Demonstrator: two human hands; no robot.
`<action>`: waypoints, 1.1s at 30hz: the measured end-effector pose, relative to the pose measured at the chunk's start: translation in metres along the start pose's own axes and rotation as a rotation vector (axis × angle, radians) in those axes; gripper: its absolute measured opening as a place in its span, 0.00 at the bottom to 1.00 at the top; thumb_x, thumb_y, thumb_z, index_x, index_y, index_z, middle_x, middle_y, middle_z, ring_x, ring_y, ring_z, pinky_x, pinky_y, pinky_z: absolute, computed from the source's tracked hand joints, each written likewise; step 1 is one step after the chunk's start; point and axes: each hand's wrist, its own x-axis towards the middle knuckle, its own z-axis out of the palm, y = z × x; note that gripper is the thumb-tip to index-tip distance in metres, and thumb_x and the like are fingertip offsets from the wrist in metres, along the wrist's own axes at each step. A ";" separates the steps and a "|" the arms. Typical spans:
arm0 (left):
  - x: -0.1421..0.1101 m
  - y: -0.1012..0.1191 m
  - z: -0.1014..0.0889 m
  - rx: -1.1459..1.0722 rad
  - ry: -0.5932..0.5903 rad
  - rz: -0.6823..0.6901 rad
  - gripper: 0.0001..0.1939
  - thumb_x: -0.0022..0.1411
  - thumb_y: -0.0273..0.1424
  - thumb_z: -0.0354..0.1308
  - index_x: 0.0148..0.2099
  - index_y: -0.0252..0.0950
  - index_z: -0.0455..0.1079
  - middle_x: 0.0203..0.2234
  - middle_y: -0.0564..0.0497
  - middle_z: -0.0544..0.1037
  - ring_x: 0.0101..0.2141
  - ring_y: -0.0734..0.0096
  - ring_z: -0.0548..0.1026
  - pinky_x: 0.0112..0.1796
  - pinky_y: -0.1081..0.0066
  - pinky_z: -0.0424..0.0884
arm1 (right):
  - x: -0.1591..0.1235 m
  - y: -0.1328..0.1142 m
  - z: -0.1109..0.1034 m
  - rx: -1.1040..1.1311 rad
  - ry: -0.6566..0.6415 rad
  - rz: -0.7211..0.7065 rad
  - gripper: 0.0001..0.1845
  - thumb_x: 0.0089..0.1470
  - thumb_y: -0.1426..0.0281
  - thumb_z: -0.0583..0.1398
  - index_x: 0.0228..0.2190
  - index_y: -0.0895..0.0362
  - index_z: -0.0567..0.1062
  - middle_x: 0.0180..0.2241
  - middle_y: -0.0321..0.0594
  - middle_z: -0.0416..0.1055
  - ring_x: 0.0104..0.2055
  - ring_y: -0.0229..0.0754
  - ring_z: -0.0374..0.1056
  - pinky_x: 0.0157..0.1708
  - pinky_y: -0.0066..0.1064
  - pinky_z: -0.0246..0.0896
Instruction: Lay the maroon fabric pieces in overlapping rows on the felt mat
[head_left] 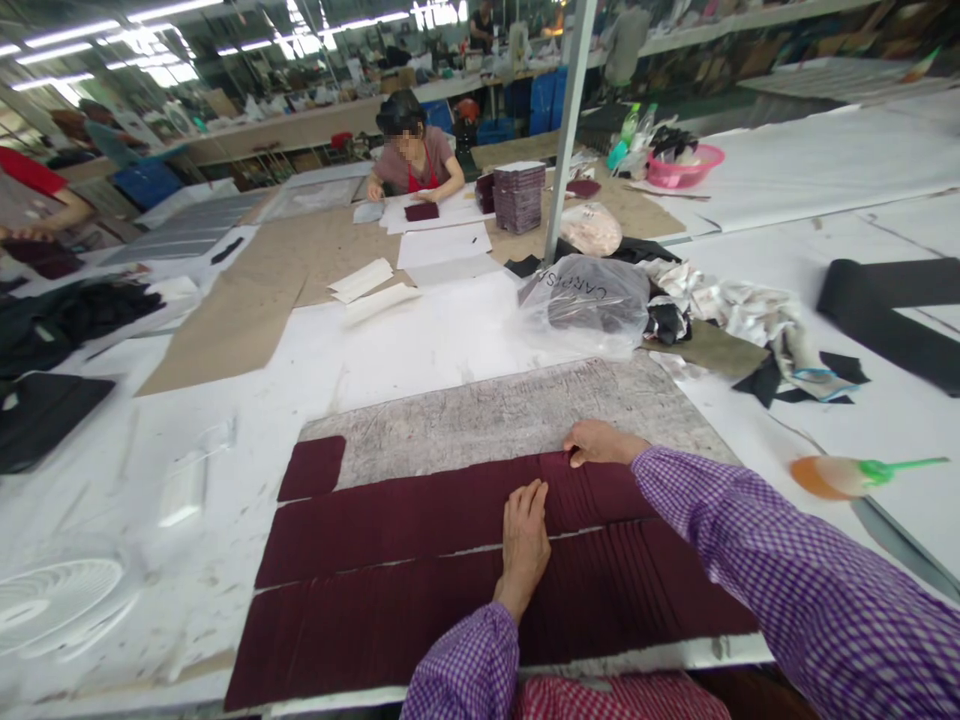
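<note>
The left hand (525, 535) lies flat, palm down, on overlapped dark maroon fabric pieces (420, 560) laid in long rows across the worktop (187, 590). Its fingers (529, 500) are straight and held close together, pressing on the cloth rather than pinching anything; their tips point away from the body and end on the upper row, just past the thin pale gap that separates it from the row nearer the body.

Beyond and to the right of those fingertips, the right hand (600, 443) rests on the far edge of the upper row. Its fingers are curled down onto the cloth edge and the thumb is tucked near it; whether they actually nip the edge or only press it cannot be told.

The rows run with their long axis left to right, crosswise to the left hand's fingers, and most of their length stretches to the left of both hands. The left hand is nearer the middle of the rows, the right nearer their far edge. A single maroon piece (313, 467) sits well left of the fingers at the upper row's end.

Beyond the right fingertips lies a grey mottled board (510, 410), then a clear plastic bag (592, 300). Far across, another person (416, 160) works at stacked pieces (519, 195).
</note>
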 end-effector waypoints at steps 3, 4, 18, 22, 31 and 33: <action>0.000 0.000 0.000 0.007 0.003 0.001 0.28 0.60 0.17 0.43 0.61 0.38 0.56 0.56 0.46 0.67 0.53 0.61 0.63 0.52 0.54 0.65 | 0.000 -0.004 0.000 -0.014 0.023 0.025 0.12 0.57 0.63 0.59 0.39 0.58 0.74 0.40 0.40 0.74 0.42 0.44 0.70 0.44 0.43 0.65; 0.000 0.000 0.000 0.011 0.003 0.002 0.28 0.60 0.17 0.44 0.61 0.38 0.56 0.56 0.46 0.67 0.53 0.61 0.63 0.52 0.55 0.65 | 0.000 -0.005 0.000 -0.017 0.032 0.031 0.12 0.57 0.63 0.59 0.39 0.58 0.74 0.40 0.40 0.74 0.42 0.44 0.70 0.44 0.43 0.65; 0.000 0.004 -0.002 0.044 0.017 0.006 0.19 0.63 0.27 0.49 0.56 0.38 0.63 0.56 0.46 0.67 0.53 0.58 0.62 0.52 0.52 0.65 | -0.016 -0.009 0.021 0.056 0.382 0.054 0.15 0.56 0.65 0.60 0.44 0.58 0.70 0.45 0.43 0.69 0.45 0.46 0.67 0.45 0.45 0.63; -0.001 0.005 -0.003 0.037 0.019 0.003 0.19 0.63 0.27 0.49 0.56 0.39 0.63 0.56 0.47 0.67 0.53 0.59 0.62 0.52 0.53 0.65 | -0.036 -0.012 0.036 0.144 0.544 0.024 0.12 0.59 0.68 0.57 0.44 0.58 0.70 0.46 0.42 0.68 0.48 0.46 0.65 0.47 0.45 0.61; -0.001 0.007 -0.005 0.032 0.003 -0.003 0.26 0.61 0.34 0.53 0.61 0.41 0.57 0.57 0.45 0.65 0.54 0.57 0.61 0.53 0.52 0.63 | -0.067 -0.044 0.080 0.261 0.607 0.066 0.07 0.56 0.73 0.58 0.38 0.58 0.72 0.40 0.40 0.69 0.43 0.45 0.65 0.45 0.42 0.59; -0.002 0.008 -0.005 0.040 -0.003 -0.001 0.24 0.61 0.34 0.54 0.59 0.42 0.60 0.57 0.45 0.64 0.55 0.55 0.60 0.53 0.50 0.63 | -0.070 -0.049 0.085 0.267 0.595 0.072 0.09 0.53 0.72 0.60 0.39 0.58 0.72 0.42 0.41 0.68 0.45 0.47 0.63 0.45 0.43 0.59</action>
